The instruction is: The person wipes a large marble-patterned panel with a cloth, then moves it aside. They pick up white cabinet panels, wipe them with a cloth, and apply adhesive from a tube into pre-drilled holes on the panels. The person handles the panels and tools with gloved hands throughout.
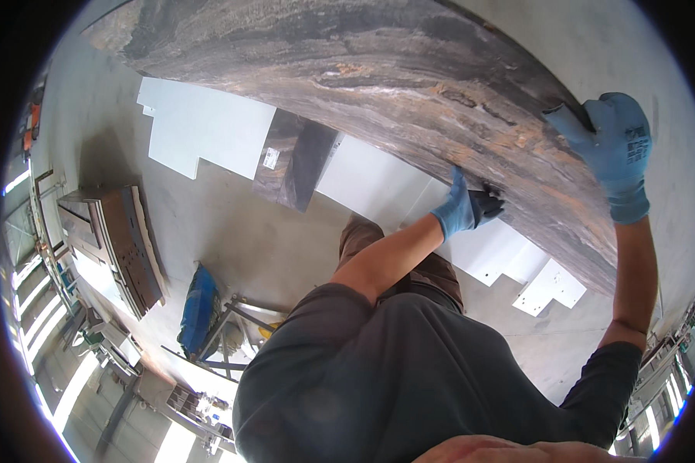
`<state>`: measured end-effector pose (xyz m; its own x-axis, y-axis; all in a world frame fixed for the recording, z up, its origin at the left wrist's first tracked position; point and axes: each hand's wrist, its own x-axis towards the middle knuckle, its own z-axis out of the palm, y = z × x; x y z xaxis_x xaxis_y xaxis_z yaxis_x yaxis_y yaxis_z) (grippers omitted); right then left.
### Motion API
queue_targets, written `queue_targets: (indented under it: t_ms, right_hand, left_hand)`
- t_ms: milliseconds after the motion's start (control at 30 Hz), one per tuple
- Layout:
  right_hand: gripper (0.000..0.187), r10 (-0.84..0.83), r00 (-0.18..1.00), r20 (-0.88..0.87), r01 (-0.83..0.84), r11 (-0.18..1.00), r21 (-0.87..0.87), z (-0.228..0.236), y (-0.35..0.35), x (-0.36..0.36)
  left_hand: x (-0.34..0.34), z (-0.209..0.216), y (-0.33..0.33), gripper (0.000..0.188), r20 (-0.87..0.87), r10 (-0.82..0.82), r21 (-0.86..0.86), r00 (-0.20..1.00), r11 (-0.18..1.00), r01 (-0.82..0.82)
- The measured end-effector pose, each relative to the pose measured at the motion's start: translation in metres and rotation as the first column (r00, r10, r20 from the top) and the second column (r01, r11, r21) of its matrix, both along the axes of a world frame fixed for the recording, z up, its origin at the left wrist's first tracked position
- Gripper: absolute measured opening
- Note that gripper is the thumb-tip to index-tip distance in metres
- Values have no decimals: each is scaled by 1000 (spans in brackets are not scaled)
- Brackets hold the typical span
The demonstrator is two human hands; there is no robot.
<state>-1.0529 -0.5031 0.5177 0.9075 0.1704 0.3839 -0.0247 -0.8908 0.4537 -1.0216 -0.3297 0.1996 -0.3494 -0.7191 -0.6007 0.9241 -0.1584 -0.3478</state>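
A large dark brown slab (pixel 378 85), streaked with grey and orange, stretches across the top of the view from upper left to right. My left hand (pixel 465 208), in a blue glove with a dark palm, grips the slab's lower edge near its middle right. My right hand (pixel 616 147), also in a blue glove, clasps the slab's right end, with its fingers wrapped over the edge. Both arms reach out from my dark grey shirt (pixel 394 378).
Several white flat panels (pixel 208 127) lie on the concrete floor behind the slab. A smaller dark slab piece (pixel 295 162) with a white label rests between them. A stack of brown slabs (pixel 120 247) stands at left, with a blue object (pixel 198 309) on a metal frame nearby.
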Motion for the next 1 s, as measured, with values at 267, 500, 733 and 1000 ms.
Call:
queue_targets:
  t_ms: [267,500,733,1000]
  right_hand:
    - [42,-101,992,72,88,983,164,21,74,-39]
    - [40,-78,985,156,47,980,194,33,171,-67]
    - [40,-184,981,57,145,899,414,18,304,-76]
    - [33,-166,956,-242,271,818,507,-36,457,-86]
  left_hand:
    - [105,108,129,104,732,348,-177,585,927,-330]
    - [200,251,254,106,780,578,-391,240,749,-535]
    - [249,279,351,132,754,563,-371,339,790,-488]
    - [261,233,481,92,832,460,-306,311,847,-434]
